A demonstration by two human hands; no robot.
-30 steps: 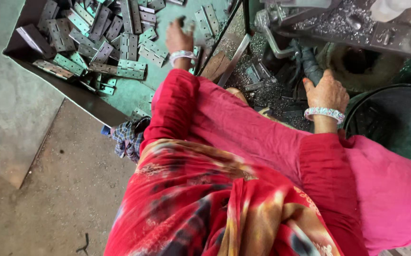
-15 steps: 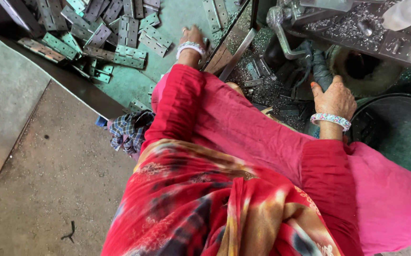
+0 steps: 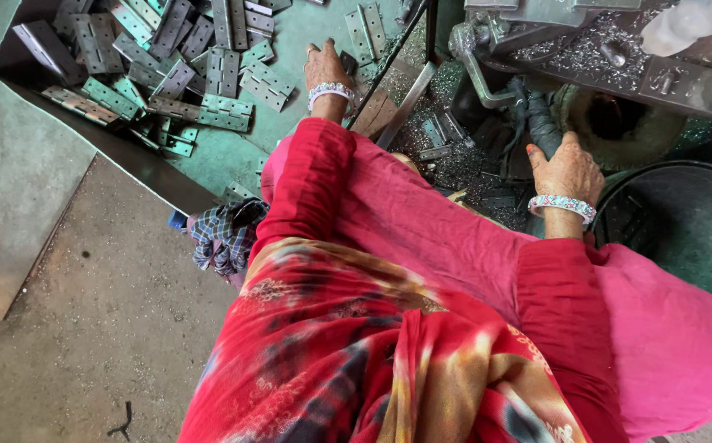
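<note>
The left hand (image 3: 325,67) reaches out over the green-painted sheet-metal tray (image 3: 216,164), fingers curled down and pressed close around a small dark metal piece (image 3: 347,62) at the tray's right edge; whether that piece is truly pinched or only touched cannot be told from here. A moment ago this hand sat deeper among the scattered parts; now it lies nearer the tray's right rim, beside the slanted grey metal bar (image 3: 405,102), which suggests one part has been singled out from the heap.

The heap itself, a pile of flat grey steel hinge plates with screw holes (image 3: 183,66), covers the tray's far left side, well apart from the left hand. A few single plates lie between the pile and the hand.

Over to the right of the tray, the right hand (image 3: 565,168) is wrapped shut on the black cloth-wound lever handle (image 3: 540,123) of the bench press, same grip as before, no shift there. Metal shavings (image 3: 454,156) litter the space between the tray and that handle. A round dark green bin (image 3: 684,230) sits further right, just beside the right wrist. A checked cloth (image 3: 224,234) hangs at the tray's near edge.
</note>
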